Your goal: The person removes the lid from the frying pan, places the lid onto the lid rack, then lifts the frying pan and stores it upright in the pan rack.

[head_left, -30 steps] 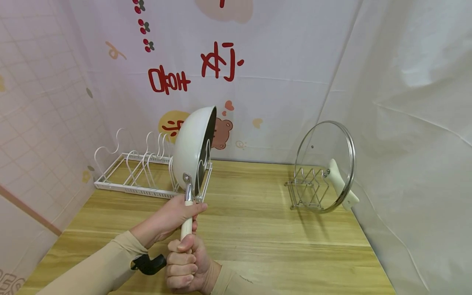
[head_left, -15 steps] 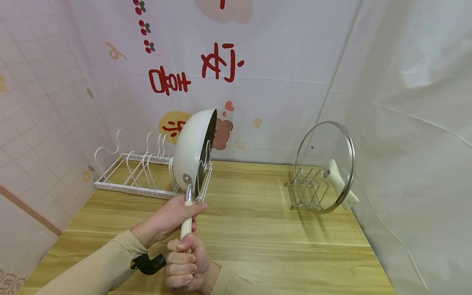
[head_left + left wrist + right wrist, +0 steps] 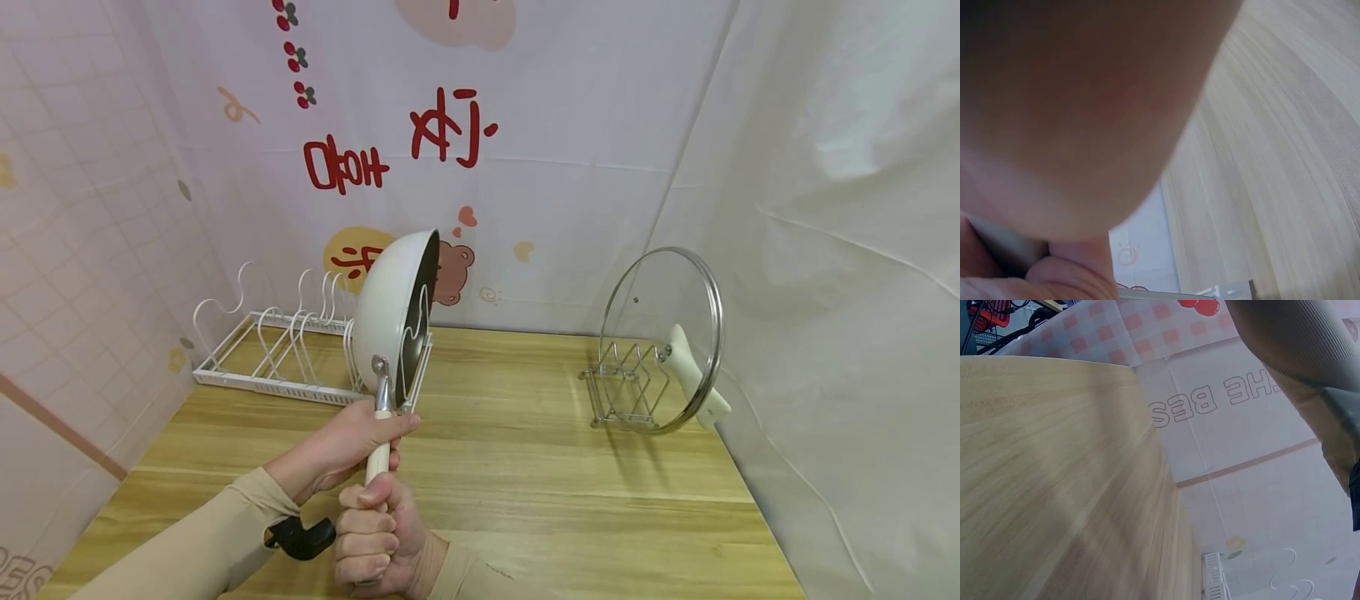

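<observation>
A white wok with a dark inside (image 3: 387,308) stands on edge in the right end of a white wire rack (image 3: 300,389), its opening facing right. Its cream handle (image 3: 378,463) points toward me. My left hand (image 3: 350,442) grips the handle close to the metal joint, thumb across the top. Behind it, nearer to me, my right hand (image 3: 386,533) is wrapped round the handle's end. In the left wrist view, fingers of the left hand (image 3: 1072,269) curl round the handle, mostly hidden by the blurred hand. The right wrist view shows the tabletop and a sleeve, not the grip.
At the right, a glass lid (image 3: 712,333) with a cream knob stands upright in a small metal wire rack (image 3: 630,392). The wooden table (image 3: 525,500) meets printed curtains at the back and sides. White wire loops (image 3: 270,333) rise from the left part of the long rack.
The wok's far rim has dipped lower between the rack's wires. Both hands keep their grip on the handle with hardly any shift. The lid and both racks stay put.
</observation>
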The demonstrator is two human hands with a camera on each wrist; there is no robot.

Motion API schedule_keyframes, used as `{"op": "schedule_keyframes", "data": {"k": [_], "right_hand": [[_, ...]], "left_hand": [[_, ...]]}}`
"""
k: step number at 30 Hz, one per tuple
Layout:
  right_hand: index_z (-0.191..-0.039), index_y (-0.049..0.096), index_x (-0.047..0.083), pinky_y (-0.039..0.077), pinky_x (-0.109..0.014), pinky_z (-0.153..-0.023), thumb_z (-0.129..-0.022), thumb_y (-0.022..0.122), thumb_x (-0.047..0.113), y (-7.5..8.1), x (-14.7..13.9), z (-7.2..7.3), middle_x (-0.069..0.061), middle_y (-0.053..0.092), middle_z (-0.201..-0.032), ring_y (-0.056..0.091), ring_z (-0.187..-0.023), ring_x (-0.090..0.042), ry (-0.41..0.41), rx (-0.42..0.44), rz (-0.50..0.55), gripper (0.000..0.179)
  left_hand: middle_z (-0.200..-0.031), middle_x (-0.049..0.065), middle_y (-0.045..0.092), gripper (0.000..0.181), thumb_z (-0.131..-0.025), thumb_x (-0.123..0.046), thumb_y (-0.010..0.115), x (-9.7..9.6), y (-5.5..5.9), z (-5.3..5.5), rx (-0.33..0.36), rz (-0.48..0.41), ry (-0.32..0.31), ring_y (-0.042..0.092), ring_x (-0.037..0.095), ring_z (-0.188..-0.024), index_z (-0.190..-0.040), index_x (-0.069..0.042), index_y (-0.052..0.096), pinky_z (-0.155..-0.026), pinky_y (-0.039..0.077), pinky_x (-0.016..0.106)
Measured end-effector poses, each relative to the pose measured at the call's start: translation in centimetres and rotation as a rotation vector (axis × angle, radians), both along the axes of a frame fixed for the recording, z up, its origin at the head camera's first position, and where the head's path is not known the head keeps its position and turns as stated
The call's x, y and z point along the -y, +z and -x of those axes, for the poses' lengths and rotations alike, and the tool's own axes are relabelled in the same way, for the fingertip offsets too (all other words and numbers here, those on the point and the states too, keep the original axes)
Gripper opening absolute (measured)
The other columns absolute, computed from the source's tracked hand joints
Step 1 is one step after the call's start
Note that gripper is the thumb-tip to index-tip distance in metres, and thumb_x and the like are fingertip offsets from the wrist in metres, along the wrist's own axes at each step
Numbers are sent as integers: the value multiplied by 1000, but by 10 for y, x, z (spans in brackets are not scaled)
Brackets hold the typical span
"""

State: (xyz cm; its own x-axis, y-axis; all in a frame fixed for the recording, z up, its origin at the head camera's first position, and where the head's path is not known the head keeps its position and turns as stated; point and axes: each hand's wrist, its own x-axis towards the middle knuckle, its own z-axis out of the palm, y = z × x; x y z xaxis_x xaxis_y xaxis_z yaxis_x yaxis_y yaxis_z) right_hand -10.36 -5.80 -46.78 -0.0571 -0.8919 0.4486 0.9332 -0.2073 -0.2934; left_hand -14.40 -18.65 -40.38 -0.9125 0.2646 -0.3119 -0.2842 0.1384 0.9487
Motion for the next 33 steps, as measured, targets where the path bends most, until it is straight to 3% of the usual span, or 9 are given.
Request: {"op": "schedule_keyframes", "data": {"k": [10,14,21,33], "right_hand": [[-63,30,23,19,-16,-45,-97,61,28,1,1,0,13,23,-48,20,-39,-3,-2,21,0,47],[-64,33,25,20,-14,-47,-99,60,30,1,2,-1,15,30,-50,22,-41,-1,-25,41,-17,44],[-65,36,27,17,-16,-48,-97,62,38,2,0,-2,19,49,-55,23,-43,0,-111,-31,-123,43],[-66,38,29,18,-15,-48,-92,67,43,4,-2,-3,21,49,-56,27,-43,3,-159,-76,-223,42]], "left_hand": [[-67,-4,59,28,-105,-28,69,1,0,1,24,-27,10,61,7,-57,-91,-9,53,-53,51,20],[-68,-3,59,31,-105,-31,69,2,2,2,36,-23,21,61,7,-58,-91,-9,54,-54,51,20],[-70,-3,60,31,-105,-34,69,2,5,3,56,-48,18,62,8,-60,-95,-8,54,-56,52,21],[-71,-3,61,33,-107,-37,67,3,7,3,63,-54,-14,64,9,-63,-97,-8,55,-57,53,22]]}}
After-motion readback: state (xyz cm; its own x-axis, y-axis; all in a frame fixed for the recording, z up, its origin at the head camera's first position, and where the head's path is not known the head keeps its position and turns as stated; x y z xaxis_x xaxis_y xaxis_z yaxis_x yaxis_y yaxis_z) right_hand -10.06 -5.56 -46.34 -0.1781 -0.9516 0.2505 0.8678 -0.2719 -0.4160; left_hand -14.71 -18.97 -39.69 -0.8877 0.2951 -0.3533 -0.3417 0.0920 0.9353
